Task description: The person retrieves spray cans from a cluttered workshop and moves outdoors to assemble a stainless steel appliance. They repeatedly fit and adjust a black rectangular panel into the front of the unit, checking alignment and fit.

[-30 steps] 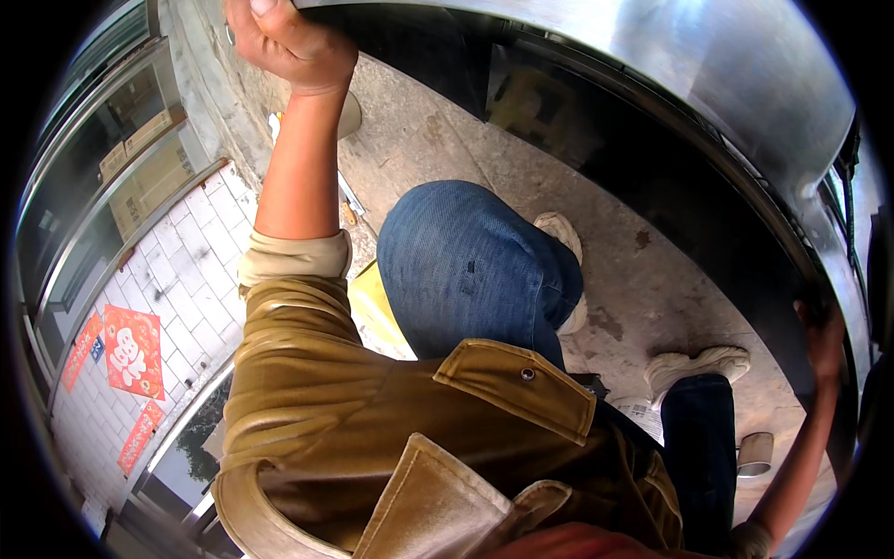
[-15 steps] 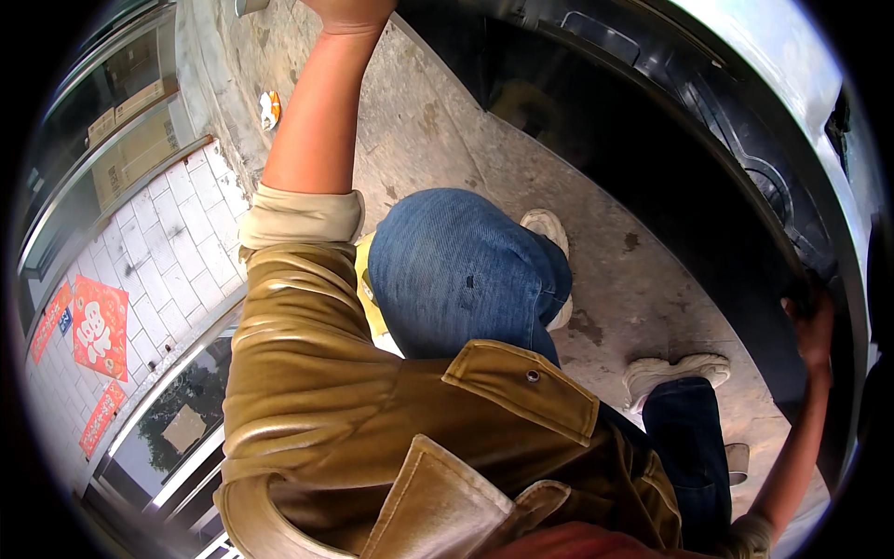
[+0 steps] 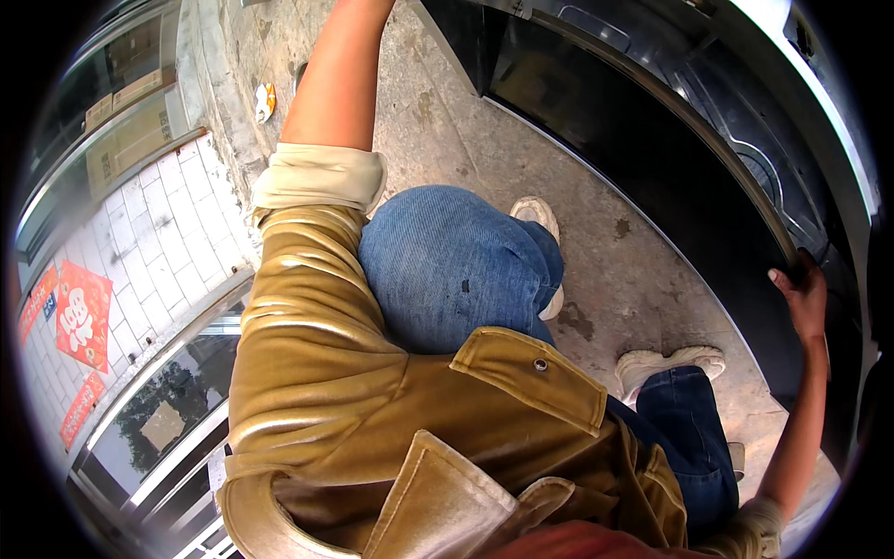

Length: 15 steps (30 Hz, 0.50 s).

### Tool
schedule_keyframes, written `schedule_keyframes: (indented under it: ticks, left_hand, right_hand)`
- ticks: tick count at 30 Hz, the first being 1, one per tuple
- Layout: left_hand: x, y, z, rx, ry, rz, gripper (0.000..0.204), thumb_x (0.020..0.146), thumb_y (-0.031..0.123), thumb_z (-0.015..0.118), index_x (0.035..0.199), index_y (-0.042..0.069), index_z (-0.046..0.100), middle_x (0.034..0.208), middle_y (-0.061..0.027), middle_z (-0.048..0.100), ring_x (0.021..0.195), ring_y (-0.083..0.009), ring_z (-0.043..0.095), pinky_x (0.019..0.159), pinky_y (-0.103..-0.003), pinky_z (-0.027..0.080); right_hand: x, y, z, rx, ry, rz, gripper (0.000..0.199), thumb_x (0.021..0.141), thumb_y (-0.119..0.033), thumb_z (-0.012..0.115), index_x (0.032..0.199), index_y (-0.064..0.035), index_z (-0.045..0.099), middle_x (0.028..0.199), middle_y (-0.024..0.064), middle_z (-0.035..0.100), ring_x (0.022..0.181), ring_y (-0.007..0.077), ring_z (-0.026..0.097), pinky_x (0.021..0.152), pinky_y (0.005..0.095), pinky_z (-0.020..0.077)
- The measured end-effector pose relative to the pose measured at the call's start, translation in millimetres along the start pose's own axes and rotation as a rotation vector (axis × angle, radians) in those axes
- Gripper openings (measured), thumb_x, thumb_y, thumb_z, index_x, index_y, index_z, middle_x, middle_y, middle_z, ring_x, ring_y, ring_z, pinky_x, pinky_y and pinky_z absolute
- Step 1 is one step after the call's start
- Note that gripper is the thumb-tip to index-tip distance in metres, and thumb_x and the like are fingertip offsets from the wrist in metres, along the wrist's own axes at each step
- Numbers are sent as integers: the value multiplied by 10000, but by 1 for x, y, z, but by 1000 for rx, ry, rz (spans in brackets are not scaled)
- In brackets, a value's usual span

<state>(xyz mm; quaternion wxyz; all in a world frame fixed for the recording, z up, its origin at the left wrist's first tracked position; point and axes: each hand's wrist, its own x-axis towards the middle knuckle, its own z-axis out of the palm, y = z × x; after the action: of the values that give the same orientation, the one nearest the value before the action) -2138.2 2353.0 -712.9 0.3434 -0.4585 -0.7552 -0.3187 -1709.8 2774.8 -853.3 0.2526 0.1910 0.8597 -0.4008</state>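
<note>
Beside me on the right stands a large box-like appliance with a glossy black front panel (image 3: 633, 140). Its metal rim (image 3: 689, 102) runs in a curve along the upper edge of that panel. My right hand (image 3: 804, 296) grips the panel's edge near its lower right end. The thumb lies on the near side; the other fingers curl over and are partly hidden. My left forearm (image 3: 335, 84) stretches away past the top of the picture, so the hand itself is out of sight, along with anything it touches.
Behind the rim, the dark metal interior (image 3: 717, 121) shows a bent pale line or tube. Stained concrete floor (image 3: 605, 224) lies under my shoes. At left are a white tiled wall (image 3: 154, 214) with red paper decorations (image 3: 84, 317) and a window. An orange-and-white scrap (image 3: 265, 102) lies near the wall.
My left hand, partly seen at the top before, has left the picture. My right hand sits slightly higher, its thumb now plainly visible. The view has shifted, showing more of the appliance's front.
</note>
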Motion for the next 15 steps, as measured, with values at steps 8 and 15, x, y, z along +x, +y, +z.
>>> schedule_keyframes:
  ticks: [8,15]
  left_hand:
    - [-1,-2,1,6,17,40,394,954,218,360,1001,-57,638,1067,-185,643,1027,-296,601,920,-364,439]
    - [-4,-4,0,26,28,9,386,948,203,360,1004,-51,645,1073,-186,643,1027,-295,602,922,-362,442]
  right_hand:
    - [8,5,7,-26,112,-15,426,770,-358,749,843,25,579,706,27,490,687,130,427,653,275,373]
    - [13,-5,-8,-67,81,23,511,731,-432,762,864,35,602,704,54,530,684,160,463,677,305,406]
